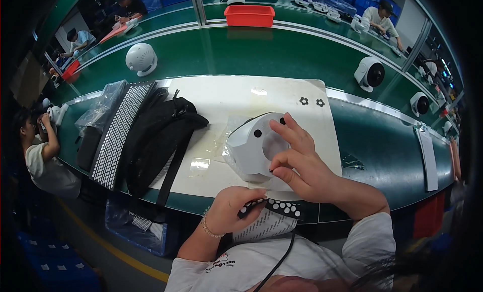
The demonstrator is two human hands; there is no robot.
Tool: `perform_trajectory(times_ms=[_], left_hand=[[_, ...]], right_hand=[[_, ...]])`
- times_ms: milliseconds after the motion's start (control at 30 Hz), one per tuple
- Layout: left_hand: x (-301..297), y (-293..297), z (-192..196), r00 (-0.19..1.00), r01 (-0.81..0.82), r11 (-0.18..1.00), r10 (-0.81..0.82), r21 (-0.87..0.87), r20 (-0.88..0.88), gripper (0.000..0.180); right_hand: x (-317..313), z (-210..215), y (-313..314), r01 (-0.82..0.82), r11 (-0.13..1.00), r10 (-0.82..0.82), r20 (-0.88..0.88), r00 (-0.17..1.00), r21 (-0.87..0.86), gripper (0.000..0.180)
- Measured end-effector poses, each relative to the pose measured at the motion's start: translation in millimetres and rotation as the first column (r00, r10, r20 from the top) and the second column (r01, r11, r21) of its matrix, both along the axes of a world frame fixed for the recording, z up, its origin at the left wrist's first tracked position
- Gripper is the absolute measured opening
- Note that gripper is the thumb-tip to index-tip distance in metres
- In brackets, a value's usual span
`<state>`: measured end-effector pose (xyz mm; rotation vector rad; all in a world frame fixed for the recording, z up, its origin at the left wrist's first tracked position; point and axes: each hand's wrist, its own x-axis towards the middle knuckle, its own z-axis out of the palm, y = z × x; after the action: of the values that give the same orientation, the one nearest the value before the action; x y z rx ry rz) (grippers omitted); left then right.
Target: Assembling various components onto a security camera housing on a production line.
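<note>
A white rounded plastic housing (242, 150) lies on the pale mat in front of me, with a round opening in its base. Round black pads (257, 133) sit on that base, one of them partly behind my right fingers. My right hand (309, 168) is over the housing's right side, thumb and forefinger pinched on a small black pad (271, 170), its other fingers raised. Below, near the table edge, my left hand (231, 207) grips a black sticker sheet (285, 207) with round white gaps and a printed white backing that hangs down.
Left on the mat lie a black bag (166, 126) and a long perforated sticker sheet (118, 136). White cameras (370, 74) stand on the green belt (211, 55) beyond, with a red bin (249, 16) further back. A seated person (45, 151) is at far left.
</note>
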<state>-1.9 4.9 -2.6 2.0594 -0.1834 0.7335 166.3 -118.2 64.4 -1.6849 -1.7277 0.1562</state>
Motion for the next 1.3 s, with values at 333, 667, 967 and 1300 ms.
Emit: perform_trajectory(times_ms=[333,667,967,1300], left_hand=[[2.7,-2.0,-10.6,0.999,-0.032,0.999,0.033,-0.021,0.026,0.065],[-0.8,-2.7,-6.3,0.998,-0.061,0.997,0.061,-0.044,-0.018,0.056],[0.1,-1.1,-5.7,0.982,-0.134,0.991,0.133,-0.006,0.132,0.045],[0.6,-1.0,-10.5,0.949,-0.169,0.985,0.158,0.017,0.274,0.043]], right_hand=[[15.1,-19.0,-2.7,-0.047,0.979,0.024,0.117,0.993,0.198,0.029],[15.9,-26.1,-9.8,-0.116,0.911,-0.135,0.551,0.823,0.396,0.028],[15.4,-30.4,-54.2,-0.187,0.963,0.218,-0.158,0.963,0.192,0.037],[2.9,-38.5,-53.1,-0.123,0.985,0.064,-0.408,0.911,-0.121,0.040]])
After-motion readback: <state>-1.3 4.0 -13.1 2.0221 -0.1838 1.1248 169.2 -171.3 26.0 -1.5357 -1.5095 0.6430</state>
